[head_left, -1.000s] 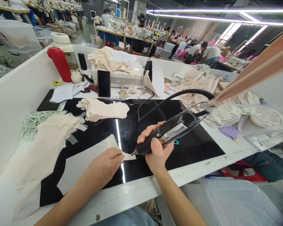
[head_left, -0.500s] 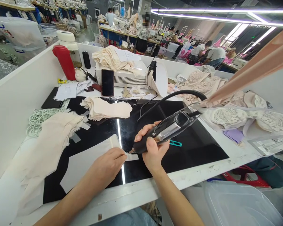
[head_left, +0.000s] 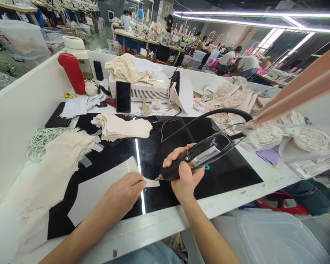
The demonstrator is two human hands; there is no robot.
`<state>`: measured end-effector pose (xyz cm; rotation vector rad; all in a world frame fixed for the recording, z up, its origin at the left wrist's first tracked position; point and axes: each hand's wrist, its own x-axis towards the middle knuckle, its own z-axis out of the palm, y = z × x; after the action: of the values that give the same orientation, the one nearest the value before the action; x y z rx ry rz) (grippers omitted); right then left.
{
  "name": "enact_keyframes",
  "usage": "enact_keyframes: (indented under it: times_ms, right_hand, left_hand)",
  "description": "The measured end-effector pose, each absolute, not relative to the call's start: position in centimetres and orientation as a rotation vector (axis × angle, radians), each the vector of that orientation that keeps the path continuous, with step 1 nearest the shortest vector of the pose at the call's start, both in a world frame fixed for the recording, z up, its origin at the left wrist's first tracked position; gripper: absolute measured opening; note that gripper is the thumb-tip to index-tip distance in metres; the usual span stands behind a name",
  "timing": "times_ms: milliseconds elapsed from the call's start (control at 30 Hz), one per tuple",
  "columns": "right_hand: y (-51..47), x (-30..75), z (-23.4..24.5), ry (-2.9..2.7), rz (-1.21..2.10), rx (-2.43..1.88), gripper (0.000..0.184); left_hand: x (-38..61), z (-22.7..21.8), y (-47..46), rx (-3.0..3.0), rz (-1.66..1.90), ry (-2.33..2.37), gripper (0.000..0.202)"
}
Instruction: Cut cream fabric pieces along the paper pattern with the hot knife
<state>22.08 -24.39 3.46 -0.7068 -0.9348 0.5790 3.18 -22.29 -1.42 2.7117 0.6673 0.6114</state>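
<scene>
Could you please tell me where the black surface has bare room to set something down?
The surface is bare from the teal clip to its right edge, and more narrowly between the beige stack and the white sheet. It is crowded at the left under the cloth, and at the centre around the left hand, right hand and tool.

On my table (head_left: 222,200), the sheet (head_left: 97,193) lies right of the fabric pile (head_left: 57,165), before the cloth stack (head_left: 122,127) and phone (head_left: 123,97), and left of my handheld tool (head_left: 205,156).
</scene>
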Motion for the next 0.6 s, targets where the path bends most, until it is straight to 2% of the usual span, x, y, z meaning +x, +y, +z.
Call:
enact_keyframes:
  times_ms: [367,600]
  right_hand:
    - [-24.5,21.8,3.5,-0.924,0.567,-0.792,0.033]
    - [-25.1,20.7,3.3,-0.963,0.633,-0.714,0.039]
  left_hand:
    - [3.1,-1.2,-22.3,2.721,0.649,0.657,0.028]
    - [3.2,-1.3,-22.3,2.694,0.629,0.666,0.023]
